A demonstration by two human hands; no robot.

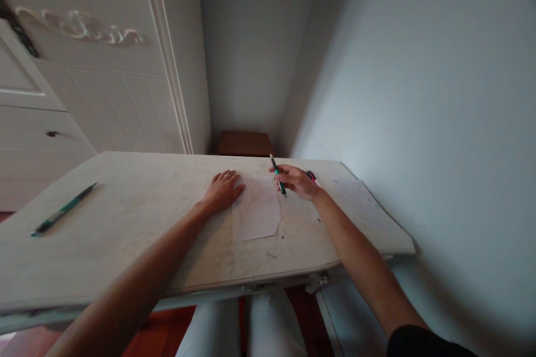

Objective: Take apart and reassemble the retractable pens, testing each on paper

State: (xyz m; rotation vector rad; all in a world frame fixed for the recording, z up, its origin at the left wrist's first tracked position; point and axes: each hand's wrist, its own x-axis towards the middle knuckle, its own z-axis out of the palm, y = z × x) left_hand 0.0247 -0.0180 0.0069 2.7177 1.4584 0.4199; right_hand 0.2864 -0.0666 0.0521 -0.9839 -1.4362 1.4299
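A sheet of paper [256,215] with a torn right edge lies on the white table in front of me. My left hand [224,191] rests flat at the sheet's upper left, fingers spread, a ring on one finger. Above the sheet's upper right, my right hand [295,180] grips a dark pen with a green band [276,169], held between thumb and fingers at a steep tilt. Whether its lower end touches anything I cannot tell. Partly behind the right hand lie some dark and red pens [312,176].
A long green pen [65,209] lies at the table's left. Another written-on sheet [362,202] sits near the right edge of the table [159,178], beside the wall [439,111]. White cabinets [121,83] stand at the left, and a brown box-shaped piece [246,143] is behind the table.
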